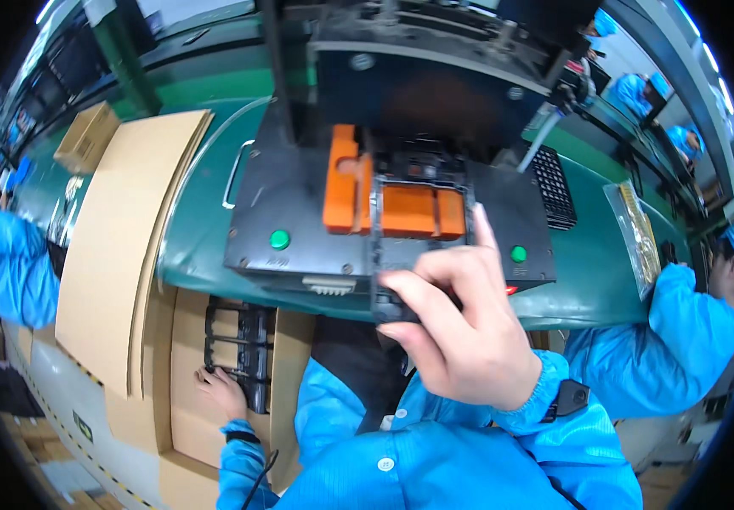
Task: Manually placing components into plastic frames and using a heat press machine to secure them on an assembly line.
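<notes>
My right hand [469, 327] pinches the near end of a black rectangular plastic frame [375, 242] between thumb and fingers, one finger stretched along its right side. The frame lies over an orange fixture block [422, 212] on a black machine base [277, 208], its far end beneath the machine's upper part. Low on the left, my left hand [221, 393] reaches into a cardboard box [188, 425]. Its fingers curl at the edge of similar black plastic frames [254, 353] lying there; the fingertips are partly hidden.
Green buttons [279, 240] flank the fixture. Flat cardboard sheets [120, 229] and a small carton [86, 138] occupy the bench's left. On the right are a black perforated tray [552, 189] and a clear bag [633, 234]. Co-workers in blue sit on both sides, one sleeve [681, 340] close by.
</notes>
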A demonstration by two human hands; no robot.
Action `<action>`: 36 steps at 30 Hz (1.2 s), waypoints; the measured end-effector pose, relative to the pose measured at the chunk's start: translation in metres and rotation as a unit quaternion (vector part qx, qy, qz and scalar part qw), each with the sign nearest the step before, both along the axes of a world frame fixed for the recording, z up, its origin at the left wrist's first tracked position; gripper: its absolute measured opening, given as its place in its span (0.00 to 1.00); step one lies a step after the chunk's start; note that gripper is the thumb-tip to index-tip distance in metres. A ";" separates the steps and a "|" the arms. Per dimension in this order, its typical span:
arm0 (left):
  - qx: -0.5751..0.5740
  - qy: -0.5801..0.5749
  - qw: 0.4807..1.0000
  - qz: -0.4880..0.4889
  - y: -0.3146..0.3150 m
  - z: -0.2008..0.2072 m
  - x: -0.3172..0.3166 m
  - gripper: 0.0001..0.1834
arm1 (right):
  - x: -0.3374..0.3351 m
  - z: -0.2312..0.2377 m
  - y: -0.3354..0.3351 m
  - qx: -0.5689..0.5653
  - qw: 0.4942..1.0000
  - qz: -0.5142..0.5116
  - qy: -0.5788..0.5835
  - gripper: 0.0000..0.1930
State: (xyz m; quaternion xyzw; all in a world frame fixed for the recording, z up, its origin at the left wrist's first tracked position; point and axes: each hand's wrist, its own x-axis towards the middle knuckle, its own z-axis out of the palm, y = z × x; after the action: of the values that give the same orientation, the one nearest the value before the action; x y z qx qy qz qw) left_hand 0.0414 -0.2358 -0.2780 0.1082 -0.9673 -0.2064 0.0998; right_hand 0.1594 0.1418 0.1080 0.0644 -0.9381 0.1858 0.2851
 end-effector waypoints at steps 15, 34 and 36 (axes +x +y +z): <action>0.160 0.346 0.793 -0.475 0.185 0.306 0.008 0.13 | -0.040 -0.003 0.025 0.004 1.000 -0.013 0.020 0.13; -0.037 0.217 0.748 -0.626 0.279 0.374 -0.038 0.23 | -0.012 -0.016 0.044 0.036 0.993 -0.112 -0.031 0.35; -0.013 0.186 0.784 -0.592 0.263 0.370 -0.023 0.27 | 0.004 -0.013 0.054 0.019 0.994 -0.095 -0.058 0.35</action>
State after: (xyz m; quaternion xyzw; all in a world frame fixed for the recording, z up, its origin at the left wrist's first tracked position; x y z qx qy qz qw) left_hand 0.0180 0.0272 0.0924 -0.5280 -0.8063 -0.2286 0.1374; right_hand 0.1636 0.1956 0.0955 -0.0302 -0.9583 0.1429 0.2455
